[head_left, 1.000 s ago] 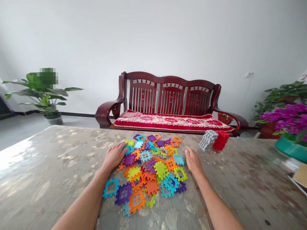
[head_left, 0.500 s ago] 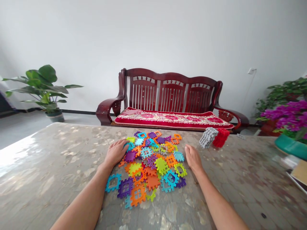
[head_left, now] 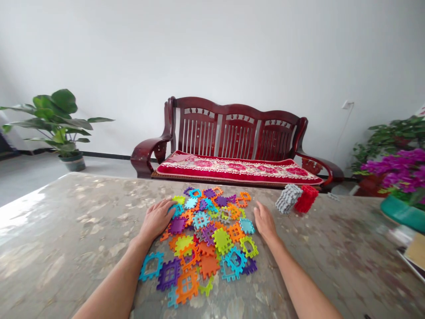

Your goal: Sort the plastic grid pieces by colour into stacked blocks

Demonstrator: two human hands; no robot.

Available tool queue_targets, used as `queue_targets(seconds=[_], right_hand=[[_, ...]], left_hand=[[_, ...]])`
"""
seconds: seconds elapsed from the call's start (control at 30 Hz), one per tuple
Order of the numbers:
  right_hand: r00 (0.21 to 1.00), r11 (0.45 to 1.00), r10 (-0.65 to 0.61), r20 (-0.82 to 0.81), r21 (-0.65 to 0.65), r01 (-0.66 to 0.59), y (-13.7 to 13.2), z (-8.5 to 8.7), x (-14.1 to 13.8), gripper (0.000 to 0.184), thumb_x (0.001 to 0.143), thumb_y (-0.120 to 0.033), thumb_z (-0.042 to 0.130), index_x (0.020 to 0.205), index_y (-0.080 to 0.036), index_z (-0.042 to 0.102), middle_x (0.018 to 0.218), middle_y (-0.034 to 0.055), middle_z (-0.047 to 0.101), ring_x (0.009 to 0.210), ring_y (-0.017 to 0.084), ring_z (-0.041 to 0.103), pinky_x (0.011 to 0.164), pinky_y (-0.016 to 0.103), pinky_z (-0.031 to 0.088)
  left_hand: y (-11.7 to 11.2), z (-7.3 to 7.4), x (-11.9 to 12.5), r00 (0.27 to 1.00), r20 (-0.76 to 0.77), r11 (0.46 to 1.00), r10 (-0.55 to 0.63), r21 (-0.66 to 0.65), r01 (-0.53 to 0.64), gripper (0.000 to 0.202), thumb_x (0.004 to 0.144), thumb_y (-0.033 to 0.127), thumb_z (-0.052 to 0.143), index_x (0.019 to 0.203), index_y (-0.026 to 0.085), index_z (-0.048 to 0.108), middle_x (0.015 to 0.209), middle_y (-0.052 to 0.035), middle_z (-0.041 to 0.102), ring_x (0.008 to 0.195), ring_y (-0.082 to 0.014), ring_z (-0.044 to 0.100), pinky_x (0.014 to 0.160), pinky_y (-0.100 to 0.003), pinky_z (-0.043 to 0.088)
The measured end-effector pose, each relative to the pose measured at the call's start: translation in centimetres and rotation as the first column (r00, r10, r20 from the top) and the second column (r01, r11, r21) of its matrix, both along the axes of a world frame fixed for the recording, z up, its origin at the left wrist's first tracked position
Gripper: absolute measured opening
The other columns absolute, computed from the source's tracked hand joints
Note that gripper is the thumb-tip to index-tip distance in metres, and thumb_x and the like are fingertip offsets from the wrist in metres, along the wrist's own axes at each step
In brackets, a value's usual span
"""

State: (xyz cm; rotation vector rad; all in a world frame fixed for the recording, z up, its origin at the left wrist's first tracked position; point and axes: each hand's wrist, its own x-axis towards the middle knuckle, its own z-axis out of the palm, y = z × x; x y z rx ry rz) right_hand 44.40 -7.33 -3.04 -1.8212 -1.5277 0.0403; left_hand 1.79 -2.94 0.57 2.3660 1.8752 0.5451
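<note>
A loose pile of plastic interlocking tiles with notched edges spreads over the table, in orange, purple, blue, lime and other colours. Some are solid, like the lime tile (head_left: 222, 240); others have cut-outs, like the orange window tile (head_left: 187, 285). At the pile's left edge my left hand (head_left: 157, 219) lies palm down with fingers stretched out, its fingertips by a blue tile (head_left: 178, 210). My right hand (head_left: 264, 220) rests on its edge on the tabletop, fingers extended and holding nothing. Near its thumb side is a light blue tile (head_left: 246, 226), a small gap away.
Beyond my right hand stand a grey stack of tiles (head_left: 288, 199) and a red stack (head_left: 306, 199). A patterned covering lies on the table (head_left: 83, 230). A wooden bench (head_left: 235, 106) is behind it. A flower pot (head_left: 401, 212) with purple flowers is at right.
The view has shifted slightly, so the tabletop and pile sit a little lower. Both hands keep nearly the same places beside the pile.
</note>
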Motion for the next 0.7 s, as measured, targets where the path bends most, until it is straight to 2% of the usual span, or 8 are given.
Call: queue_targets(seconds=[0.2,0.33,0.53,0.7], right_hand=[[0.994,0.994,0.105,0.018,0.010,-0.105,4.9,0.5,0.8,0.055,0.084,-0.022,0.035,0.136,-0.015,0.053,0.140,0.0114,0.054,0.132,0.022,0.046,0.115,0.041,0.032],[0.977,0.977,0.211,0.038,-0.027,-0.210,6.6,0.8,0.7,0.059,0.078,-0.014,0.038,0.133,-0.018,0.058,0.142,0.0078,0.054,0.134,0.020,0.046,0.116,0.040,0.031],[0.944,0.942,0.328,0.041,-0.092,-0.323,6.0,0.9,-0.1,0.051,0.078,-0.012,0.042,0.119,-0.023,0.069,0.133,0.0047,0.062,0.125,0.020,0.054,0.112,0.039,0.036],[0.931,0.932,0.360,-0.059,-0.023,-0.362,4.3,1.3,-1.0,0.039,0.080,-0.021,0.045,0.107,-0.023,0.074,0.122,0.0056,0.069,0.117,0.022,0.059,0.108,0.041,0.040]], left_hand=[[0.3,-0.5,-0.3,1.000,0.003,1.000,0.004,-0.009,-0.004,0.044,0.095,0.044,0.034,0.125,0.030,0.062,0.142,-0.0026,0.057,0.133,-0.0233,0.048,0.111,-0.041,0.033],[0.3,-0.5,-0.3,1.000,0.011,1.000,0.002,-0.001,-0.002,0.044,0.095,0.044,0.034,0.125,0.030,0.063,0.140,-0.0028,0.059,0.131,-0.0232,0.050,0.111,-0.041,0.033],[0.3,-0.6,-0.3,1.000,0.017,1.000,0.009,0.012,-0.009,0.043,0.094,0.044,0.035,0.124,0.031,0.063,0.140,-0.0021,0.059,0.131,-0.0224,0.050,0.111,-0.040,0.033],[0.4,-0.8,-0.4,1.000,0.021,1.000,0.007,0.018,-0.008,0.042,0.094,0.043,0.036,0.125,0.031,0.063,0.140,-0.0011,0.059,0.131,-0.0215,0.050,0.111,-0.039,0.033]])
